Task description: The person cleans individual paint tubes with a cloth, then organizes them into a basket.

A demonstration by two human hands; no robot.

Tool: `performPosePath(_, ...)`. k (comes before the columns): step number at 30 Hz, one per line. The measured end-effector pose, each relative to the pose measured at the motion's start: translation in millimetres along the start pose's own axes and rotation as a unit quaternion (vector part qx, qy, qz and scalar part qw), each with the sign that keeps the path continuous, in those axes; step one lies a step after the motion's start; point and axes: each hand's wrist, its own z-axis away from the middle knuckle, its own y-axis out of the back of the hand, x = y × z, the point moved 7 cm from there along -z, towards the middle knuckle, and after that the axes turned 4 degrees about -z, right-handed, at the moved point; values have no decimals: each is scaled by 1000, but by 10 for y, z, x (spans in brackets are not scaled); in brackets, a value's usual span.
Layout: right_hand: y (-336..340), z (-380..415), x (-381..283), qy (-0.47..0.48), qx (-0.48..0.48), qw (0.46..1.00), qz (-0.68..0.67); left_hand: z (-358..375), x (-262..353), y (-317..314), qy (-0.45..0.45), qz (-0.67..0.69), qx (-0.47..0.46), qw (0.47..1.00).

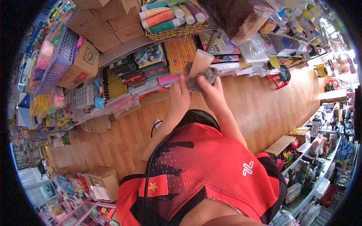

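Out in front of my chest, both hands are together around a pale peach tube (202,60) that tilts up to the right. My right hand (212,91) is closed on a bunched grey cloth (212,74), which is pressed against the tube's lower part. On the other side, my left hand (178,98) grips near the tube's lower end; its fingers are partly hidden by the cloth. Just beyond, a wicker basket (177,34) holds several coloured tubes of similar shape, orange, green and purple among them.
A shelf with stacked books (149,77) and a bamboo-like board (181,54) lies beyond my hands. Cardboard boxes (105,26) and a purple plastic basket (56,62) stand at left. A red stool (278,81) is on the wooden floor (260,109). Goods-filled racks (320,165) line the right.
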Motion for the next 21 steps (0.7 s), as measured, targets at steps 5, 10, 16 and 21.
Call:
performPosePath(5, -159, 11, -232, 39, 27, 995, 92, 69, 69, -5, -129, -96, 70, 984)
performPosePath(10, -88, -122, -173, 3, 80, 996, -42, 84, 212, -46, -177, -90, 24, 980)
performPosePath(16, -124, -219, -217, 36, 106, 986, -122, 119, 242, -42, -139, -137, 11, 981)
performPosePath(21, 135, -443, -427, 104, 145, 982, -65, 230, 141, -79, -110, -100, -37, 988)
